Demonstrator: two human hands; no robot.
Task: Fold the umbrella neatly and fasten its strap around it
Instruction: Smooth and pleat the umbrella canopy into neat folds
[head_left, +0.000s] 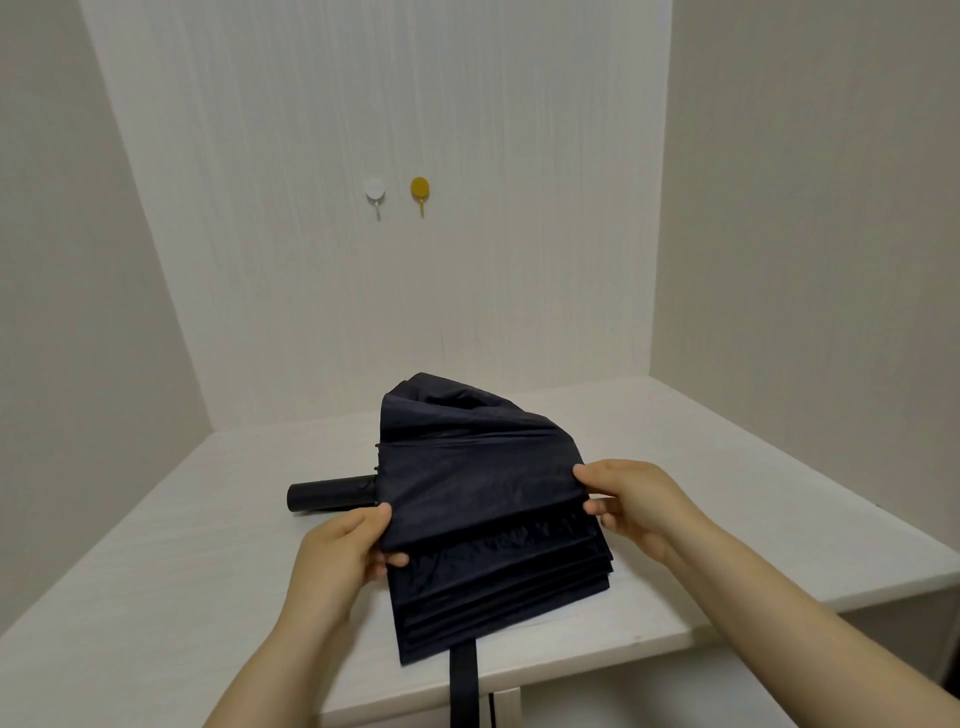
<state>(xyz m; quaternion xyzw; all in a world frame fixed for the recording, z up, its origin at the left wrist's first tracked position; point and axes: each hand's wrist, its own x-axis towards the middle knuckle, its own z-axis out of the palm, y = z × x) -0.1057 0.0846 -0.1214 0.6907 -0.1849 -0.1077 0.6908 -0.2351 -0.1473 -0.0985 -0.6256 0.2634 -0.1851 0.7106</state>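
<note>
A white worktop (675, 467) sits in a pale corner, with a white hook (374, 190) and a yellow hook (420, 190) side by side on the back wall. A dark navy umbrella (478, 499) lies near the worktop's front edge, its canopy partly pleated into stacked flat folds, its black handle (332, 495) pointing left. The left hand (345, 551) pinches the left edge of the top fold, grip closed on the fabric; the right hand (631, 501) pinches the right edge likewise. The strap (464, 686) hangs over the front edge, seemingly unfastened, though its end is out of view.
</note>
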